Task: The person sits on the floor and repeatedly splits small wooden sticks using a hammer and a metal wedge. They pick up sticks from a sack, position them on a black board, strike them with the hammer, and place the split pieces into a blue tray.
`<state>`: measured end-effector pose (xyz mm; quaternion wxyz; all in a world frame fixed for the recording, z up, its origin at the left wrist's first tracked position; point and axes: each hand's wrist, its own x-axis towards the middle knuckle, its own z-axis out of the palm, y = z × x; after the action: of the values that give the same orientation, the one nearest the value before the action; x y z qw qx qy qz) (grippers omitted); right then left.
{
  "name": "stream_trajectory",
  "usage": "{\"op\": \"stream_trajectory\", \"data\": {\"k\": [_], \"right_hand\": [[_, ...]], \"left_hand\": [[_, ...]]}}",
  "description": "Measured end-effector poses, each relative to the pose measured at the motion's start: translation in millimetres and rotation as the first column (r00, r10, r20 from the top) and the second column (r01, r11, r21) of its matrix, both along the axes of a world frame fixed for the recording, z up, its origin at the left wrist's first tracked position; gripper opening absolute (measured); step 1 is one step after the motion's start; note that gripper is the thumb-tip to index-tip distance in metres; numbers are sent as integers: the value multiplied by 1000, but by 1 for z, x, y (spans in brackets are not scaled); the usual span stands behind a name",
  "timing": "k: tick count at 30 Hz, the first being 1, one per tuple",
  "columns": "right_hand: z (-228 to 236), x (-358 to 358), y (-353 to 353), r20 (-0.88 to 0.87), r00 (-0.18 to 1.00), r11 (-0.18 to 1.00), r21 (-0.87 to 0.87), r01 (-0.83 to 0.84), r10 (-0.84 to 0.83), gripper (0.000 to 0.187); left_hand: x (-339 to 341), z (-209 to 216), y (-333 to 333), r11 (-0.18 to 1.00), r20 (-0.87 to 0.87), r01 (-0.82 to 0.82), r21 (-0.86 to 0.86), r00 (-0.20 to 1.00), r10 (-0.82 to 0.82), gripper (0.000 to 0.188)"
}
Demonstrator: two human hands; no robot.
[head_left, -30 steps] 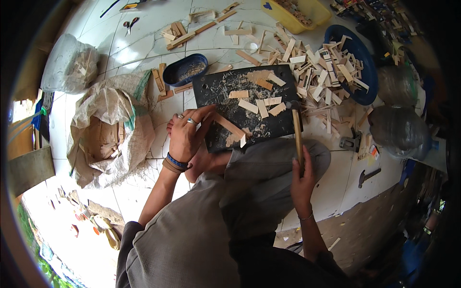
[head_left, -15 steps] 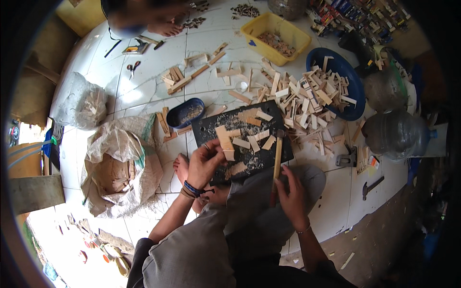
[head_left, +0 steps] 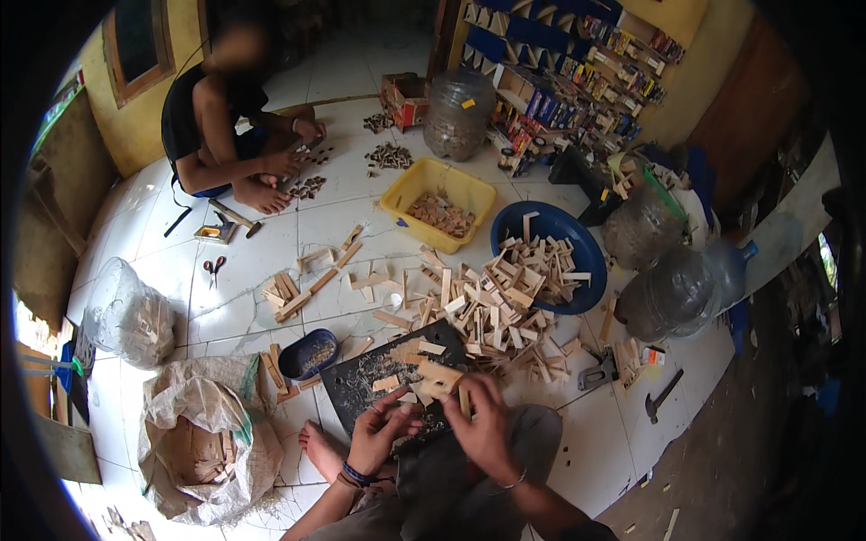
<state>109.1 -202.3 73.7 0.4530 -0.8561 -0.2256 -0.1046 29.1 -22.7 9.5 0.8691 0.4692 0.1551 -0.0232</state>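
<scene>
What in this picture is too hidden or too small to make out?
- Head view: the right hand covers how the wooden stick is gripped.
- The sack folds over its contents.
- The items on the shelves are too small.
- The other person's face is blurred.

Head view, single camera: we look from a seated wearer's head, down and forward over a tiled floor [head_left: 271, 261]. The fisheye lens bends straight edges toward the dark round rim. Nearest to us, low centre, are the left hand [head_left: 379, 437] and right hand [head_left: 483, 424] over a dark board [head_left: 361, 383]. Mid-distance: a blue basin [head_left: 577, 234] and yellow tub [head_left: 410, 185]. Farthest: another person [head_left: 225, 117] and shelves [head_left: 577, 63] at top.
</scene>
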Motion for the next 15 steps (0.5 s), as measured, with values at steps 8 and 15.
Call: {"op": "stream_trajectory", "data": {"k": [8,15], "right_hand": [[42,187,-72,341,934,911,-343,230,-107,33],[20,244,-86,70,987,815,-574,-76,142,38]], "left_hand": [[-26,8,25,989,-13,135,53,991,-135,49],[-64,-12,49,989,9,120,85,993,-121,49]]}}
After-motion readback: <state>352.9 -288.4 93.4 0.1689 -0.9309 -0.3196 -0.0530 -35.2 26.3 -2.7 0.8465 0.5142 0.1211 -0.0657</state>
